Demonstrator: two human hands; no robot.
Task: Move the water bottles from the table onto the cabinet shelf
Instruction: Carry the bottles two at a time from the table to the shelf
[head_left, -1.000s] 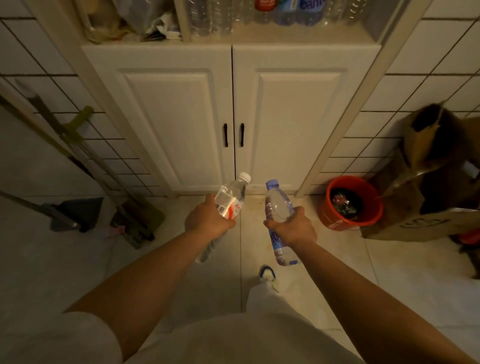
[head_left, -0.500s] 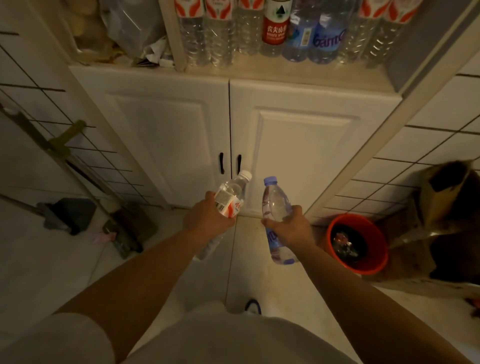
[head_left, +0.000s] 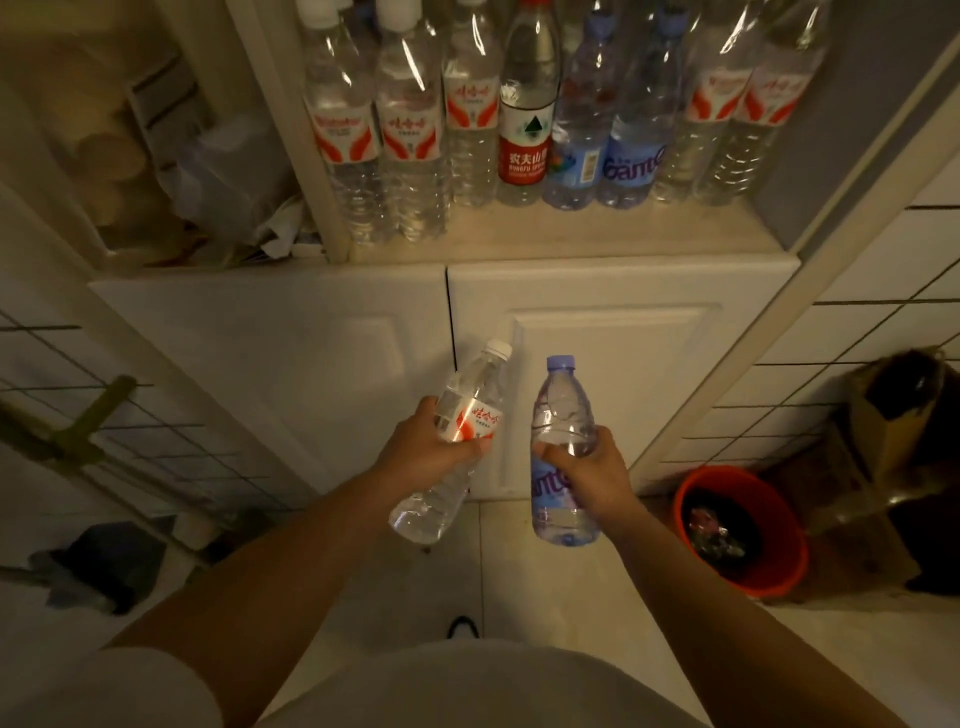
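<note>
Raised since a second ago, the view now takes in the whole row of bottles (head_left: 524, 104) standing on the cabinet shelf (head_left: 571, 228) across the upper middle of the frame, where earlier only their bases showed; both hands sit higher against the cabinet doors (head_left: 332, 364) than before.

At centre frame, the left hand (head_left: 431, 457) is closed around the middle of a clear bottle (head_left: 452, 447) with a white cap and a red-and-white label. That bottle tilts, cap toward the upper right, base toward the lower left, with the label showing just above the fingers and the lower body jutting out below the hand.

Just to its right, the right hand (head_left: 592, 478) is wrapped around a blue bottle (head_left: 561, 452) with a pale blue cap. It stands nearly upright; neck and shoulder rise above the thumb, while the blue label and base hang below the hand. The two bottles are close but apart, both held in front of the white doors and well below the shelf.

On the shelf, red-and-white labelled bottles stand at left and right, with one red-labelled and two blue-labelled bottles between them. Bare shelf shows in front of the row at the right.

An orange bucket (head_left: 743, 530) sits on the floor at lower right beside brown cardboard (head_left: 883, 415). A dustpan (head_left: 98, 566) lies at lower left. Bags and clutter (head_left: 223, 171) fill the compartment at upper left.
</note>
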